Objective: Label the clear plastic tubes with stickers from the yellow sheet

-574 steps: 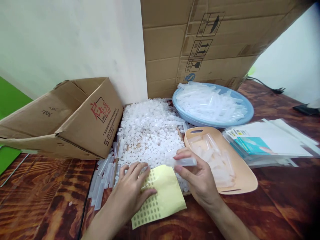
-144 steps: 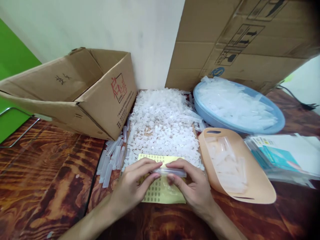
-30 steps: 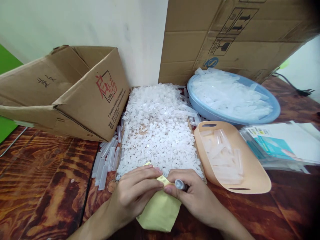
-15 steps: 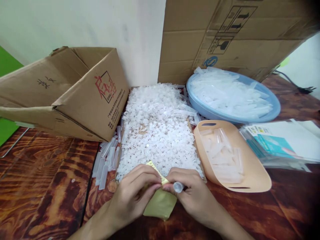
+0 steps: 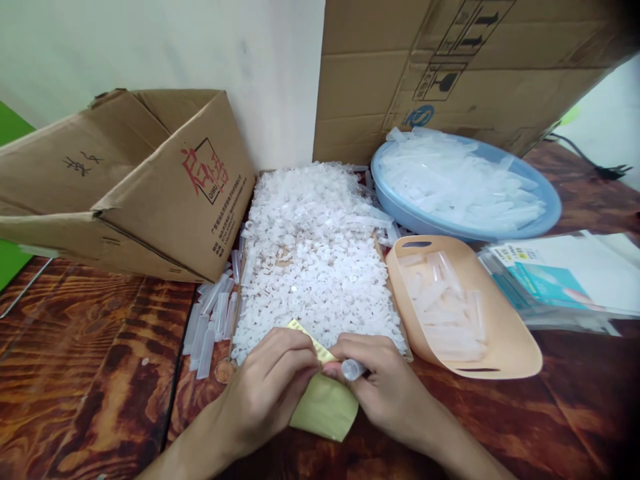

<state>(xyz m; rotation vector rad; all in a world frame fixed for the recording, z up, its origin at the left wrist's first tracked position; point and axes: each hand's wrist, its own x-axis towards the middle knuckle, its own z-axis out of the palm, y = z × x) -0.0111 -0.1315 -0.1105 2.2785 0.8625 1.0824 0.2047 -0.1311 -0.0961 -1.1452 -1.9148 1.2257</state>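
In front of me is a yellow sheet of small labels [image 5: 325, 408], its printed strip slanting up between my hands. My left hand [image 5: 274, 381] is closed, with thumb and fingertips pinching the sheet by that strip. My right hand [image 5: 386, 385] is curled around a clear plastic tube [image 5: 353, 369], whose round end points toward me. Its thumb and index fingertips meet at the right edge of the strip; whether they grip a label there is hidden. Just beyond both hands lies a shallow cardboard tray [image 5: 404, 343] heaped with small translucent plastic caps [image 5: 320, 287].
An orange tray [image 5: 515, 353] with clear tubes sits at right, behind it a blue basin [image 5: 553, 207] piled with more tubes. Packaged cards [image 5: 560, 280] lie far right. At left are loose tubes [image 5: 205, 340] and an open cardboard box [image 5: 175, 200]; a large carton [image 5: 370, 80] stands behind.
The yellow sheet has shifted slightly, its lower part swinging right. Both hands stay close together, and the tube remains in my right hand.
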